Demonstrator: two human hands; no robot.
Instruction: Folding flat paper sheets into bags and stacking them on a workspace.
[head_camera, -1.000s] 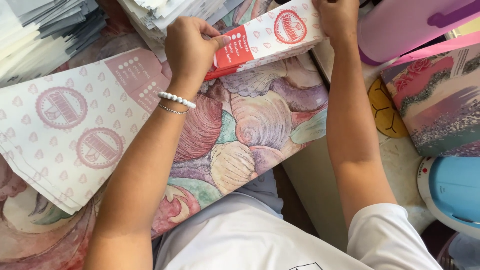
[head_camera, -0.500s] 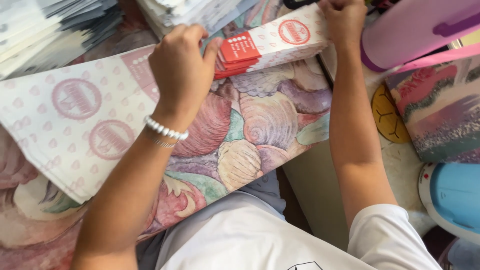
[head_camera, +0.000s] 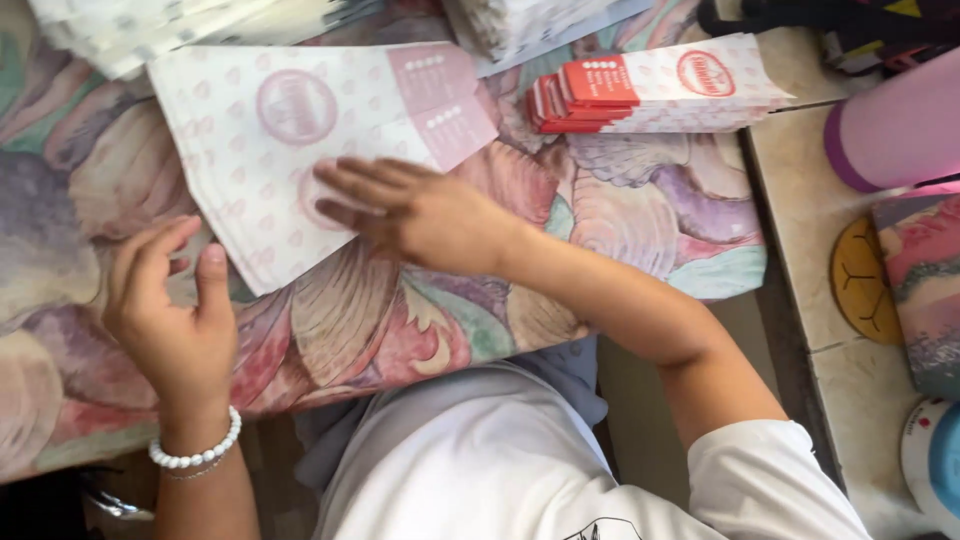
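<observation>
My left hand (head_camera: 170, 310) hovers loosely open, holding nothing, just beside the lower edge of the flat pink-printed paper sheet (head_camera: 300, 150). My right hand (head_camera: 420, 212) lies flat with its fingers spread wide on that sheet, which rests on the shell-patterned cloth (head_camera: 620, 230). Farther off, a stack of folded red-and-white paper bags (head_camera: 660, 85) sits near the cloth's far edge.

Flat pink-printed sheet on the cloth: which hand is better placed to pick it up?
Right, probably. The right hand already lies flat on the pink-printed sheet, fingers spread. The left hand hovers beside its lower edge, open.
</observation>
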